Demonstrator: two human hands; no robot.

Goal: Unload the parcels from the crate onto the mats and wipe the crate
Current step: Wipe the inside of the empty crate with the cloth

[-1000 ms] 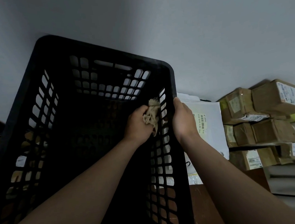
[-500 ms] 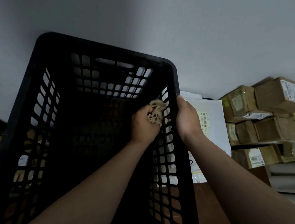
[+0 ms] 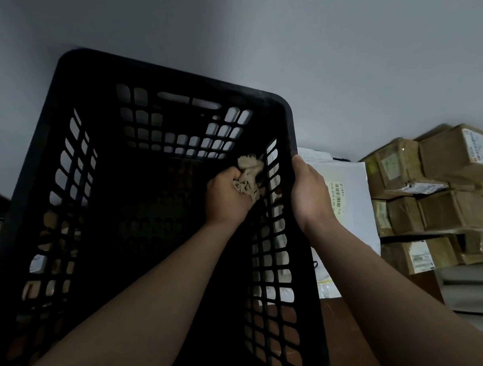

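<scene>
Pressing cloth (image 3: 249, 179) against crate (image 3: 55, 119) wall; parcel (image 3: 358, 214) label barcoded.

Views: one. Head-worn wide-angle camera, facing forward along both forearms into the open mouth of the black crate (image 3: 48, 138), which fills left and centre at close range. Left hand (image 3: 225, 198) with cloth (image 3: 248, 176) and right hand (image 3: 310, 193) sit mid-frame, near the lens. Cardboard boxes (image 3: 445, 189) stand farther off at right; grey wall (image 3: 338, 36) beyond.
</scene>
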